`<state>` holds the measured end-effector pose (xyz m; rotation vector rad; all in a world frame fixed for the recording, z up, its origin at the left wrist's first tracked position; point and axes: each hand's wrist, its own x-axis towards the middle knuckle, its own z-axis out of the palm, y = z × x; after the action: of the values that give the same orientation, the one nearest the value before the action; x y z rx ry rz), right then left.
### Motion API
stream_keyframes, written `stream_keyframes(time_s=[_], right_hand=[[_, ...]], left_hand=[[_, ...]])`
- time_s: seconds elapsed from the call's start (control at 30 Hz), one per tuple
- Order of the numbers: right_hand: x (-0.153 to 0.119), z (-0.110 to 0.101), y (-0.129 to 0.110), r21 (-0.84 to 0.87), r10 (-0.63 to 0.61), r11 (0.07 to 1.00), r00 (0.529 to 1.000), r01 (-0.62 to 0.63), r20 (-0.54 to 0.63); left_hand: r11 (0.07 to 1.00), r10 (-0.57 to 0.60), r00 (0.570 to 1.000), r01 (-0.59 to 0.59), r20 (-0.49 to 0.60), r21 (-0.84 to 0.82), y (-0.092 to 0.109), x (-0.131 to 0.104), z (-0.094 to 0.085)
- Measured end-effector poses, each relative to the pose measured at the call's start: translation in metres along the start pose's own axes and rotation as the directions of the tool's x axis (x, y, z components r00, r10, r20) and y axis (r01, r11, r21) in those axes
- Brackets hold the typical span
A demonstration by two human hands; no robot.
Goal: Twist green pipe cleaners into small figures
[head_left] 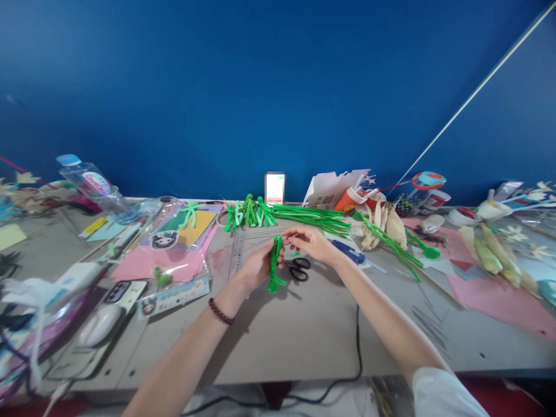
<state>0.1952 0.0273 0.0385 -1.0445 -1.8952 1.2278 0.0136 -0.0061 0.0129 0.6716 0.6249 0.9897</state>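
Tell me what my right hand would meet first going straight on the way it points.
Your right hand would probably first meet the green fuzzy piece held in your left hand, though depth is unclear.

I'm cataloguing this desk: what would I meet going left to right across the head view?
White computer mouse → beaded bracelet → left hand → green fuzzy figure → right hand → cream husk-like pieces → greenish husk-like pieces.

Fuzzy-stem piece [274, 270], one, bright green, slender, rounded at its lower end. Sits near-upright, gripped in the left hand [258, 265].
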Motion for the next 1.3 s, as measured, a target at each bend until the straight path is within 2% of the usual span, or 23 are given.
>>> stream_keyframes(time_s=[0.33, 0.6, 0.7, 0.77, 0.87, 0.97, 1.13, 1.3], right_hand=[[-0.002, 0.004, -0.007, -0.169, -0.151, 0.974, 0.988, 0.149, 0.001], [-0.002, 0.003, -0.007, -0.231, -0.137, 0.964, 0.990, 0.130, -0.014], [-0.002, -0.002, -0.006, -0.258, -0.109, 0.962, 0.993, 0.094, -0.042], [-0.003, -0.006, -0.004, -0.333, -0.063, 0.942, 0.996, 0.041, -0.056], [-0.008, -0.010, 0.003, -0.522, 0.069, 0.850, 0.998, -0.061, -0.004], [-0.016, -0.007, 0.011, -0.647, 0.175, 0.755, 0.984, -0.106, 0.042], [-0.030, 0.005, 0.021, -0.732, 0.144, 0.668, 0.988, -0.136, -0.053], [-0.038, 0.015, 0.018, -0.744, 0.178, 0.645, 0.981, -0.175, -0.077]], left_hand=[[0.981, 0.068, 0.998, -0.070, 0.018, 0.179, -0.002, -0.003, 0.002], [0.987, 0.041, 0.999, -0.041, 0.006, 0.153, 0.001, -0.002, 0.002], [0.993, 0.045, 0.999, -0.046, 0.009, 0.110, 0.001, 0.000, -0.002], [0.996, 0.045, 0.999, -0.045, 0.006, 0.074, 0.001, 0.001, -0.003], [0.998, 0.040, 0.998, -0.038, -0.040, 0.046, 0.001, 0.002, -0.003], [0.997, 0.052, 0.994, -0.047, -0.100, 0.057, 0.002, 0.002, -0.003], [0.995, 0.079, 0.994, -0.074, -0.076, 0.066, 0.001, 0.003, -0.007], [0.997, 0.068, 0.993, -0.064, -0.100, 0.044, 0.000, 0.004, -0.009]])
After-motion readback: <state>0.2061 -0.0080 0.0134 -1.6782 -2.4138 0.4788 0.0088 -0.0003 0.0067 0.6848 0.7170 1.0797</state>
